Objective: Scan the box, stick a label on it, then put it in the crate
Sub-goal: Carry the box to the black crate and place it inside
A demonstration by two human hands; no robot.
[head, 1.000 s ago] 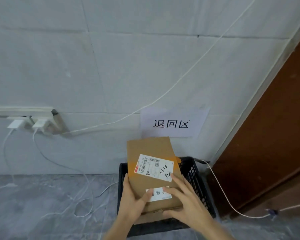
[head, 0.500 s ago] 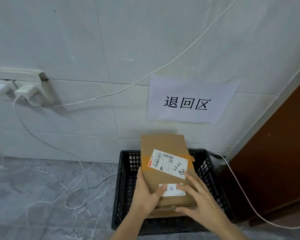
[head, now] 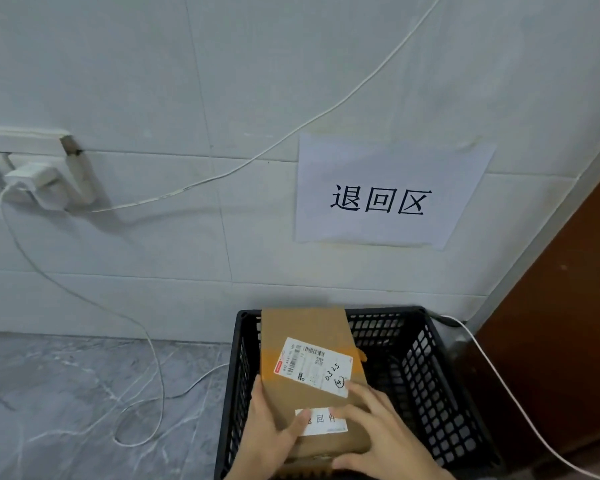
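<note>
A brown cardboard box (head: 305, 330) with orange tape sits inside the black plastic crate (head: 430, 372) on the floor by the wall. A white shipping label (head: 312, 366) with a barcode and handwriting covers its top. Below it is a small white sticker (head: 323, 421) with printed characters. My left hand (head: 271, 434) holds the box's near left edge, thumb on the sticker. My right hand (head: 381, 434) grips the near right side, fingers spread over the top. Another brown box lies under it, mostly hidden.
A white paper sign (head: 385, 195) with black characters is stuck on the tiled wall above the crate. White cables (head: 153, 362) trail from wall plugs (head: 32, 185) across the grey marble floor. A brown door (head: 561, 323) stands at the right, with a cable running along its foot.
Both hands have lowered the box down into the crate. The camera has come closer and tilted, so the crate and sign look larger.
</note>
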